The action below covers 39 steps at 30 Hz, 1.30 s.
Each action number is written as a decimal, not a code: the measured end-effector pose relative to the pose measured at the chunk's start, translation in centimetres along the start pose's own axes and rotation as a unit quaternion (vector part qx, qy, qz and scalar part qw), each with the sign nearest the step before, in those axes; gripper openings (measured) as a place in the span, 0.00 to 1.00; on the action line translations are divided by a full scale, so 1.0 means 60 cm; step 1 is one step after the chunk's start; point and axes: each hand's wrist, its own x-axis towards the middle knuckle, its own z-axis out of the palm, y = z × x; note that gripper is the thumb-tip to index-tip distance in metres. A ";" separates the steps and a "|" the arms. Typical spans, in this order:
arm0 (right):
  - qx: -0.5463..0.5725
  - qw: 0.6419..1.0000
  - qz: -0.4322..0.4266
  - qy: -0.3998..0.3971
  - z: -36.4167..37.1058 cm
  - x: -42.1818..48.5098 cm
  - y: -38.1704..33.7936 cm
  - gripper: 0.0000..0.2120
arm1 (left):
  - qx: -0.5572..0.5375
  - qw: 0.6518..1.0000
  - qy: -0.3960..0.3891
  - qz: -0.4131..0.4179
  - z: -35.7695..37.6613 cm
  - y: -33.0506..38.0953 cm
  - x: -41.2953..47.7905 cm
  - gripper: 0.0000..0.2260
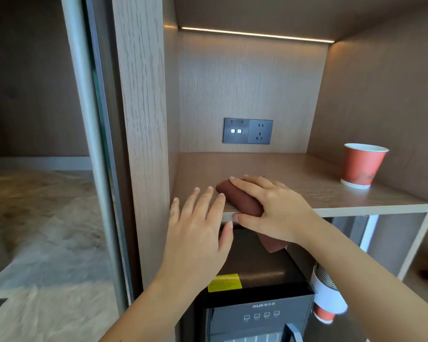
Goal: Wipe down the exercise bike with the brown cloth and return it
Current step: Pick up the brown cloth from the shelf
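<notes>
The brown cloth (240,199) lies folded at the front left of a wooden shelf (331,191), with one corner hanging below the shelf's front edge. My right hand (269,208) rests on top of the cloth, fingers over its roll and thumb along the shelf edge. My left hand (198,230) hovers just left of the cloth with fingers spread and nothing in it; its fingertips reach the shelf's front edge. The exercise bike is not in view.
A red paper cup (361,166) stands at the shelf's right. A wall socket panel (247,130) sits on the back wall. Below the shelf stands a black water dispenser (257,304) with a cup holder (328,294) on its right. A wooden upright (143,144) borders the left.
</notes>
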 end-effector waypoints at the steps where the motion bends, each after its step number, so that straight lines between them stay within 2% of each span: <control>1: 0.000 1.000 -0.003 0.005 0.001 0.001 -0.001 0.33 | -0.003 1.000 0.001 -0.003 0.000 -0.001 0.000 0.20; 6: -0.018 0.998 -0.019 0.050 0.008 -0.012 -0.017 0.29 | -0.014 1.000 0.000 -0.008 -0.006 0.001 -0.005 0.20; 13: 0.019 0.992 -0.004 0.127 0.017 -0.028 -0.030 0.25 | -0.023 1.000 -0.002 -0.009 -0.020 0.003 -0.019 0.19; 23: 0.192 0.957 0.000 0.215 0.015 -0.039 -0.055 0.22 | -0.027 0.999 0.013 -0.029 -0.053 0.003 -0.034 0.21; 30: 0.350 0.907 -0.060 0.226 0.025 -0.045 -0.079 0.18 | -0.013 0.997 0.049 -0.063 -0.072 0.001 -0.054 0.20; 39: 0.428 0.876 -0.082 0.206 0.042 -0.085 -0.160 0.19 | 0.055 0.991 0.058 -0.107 -0.141 -0.011 -0.131 0.20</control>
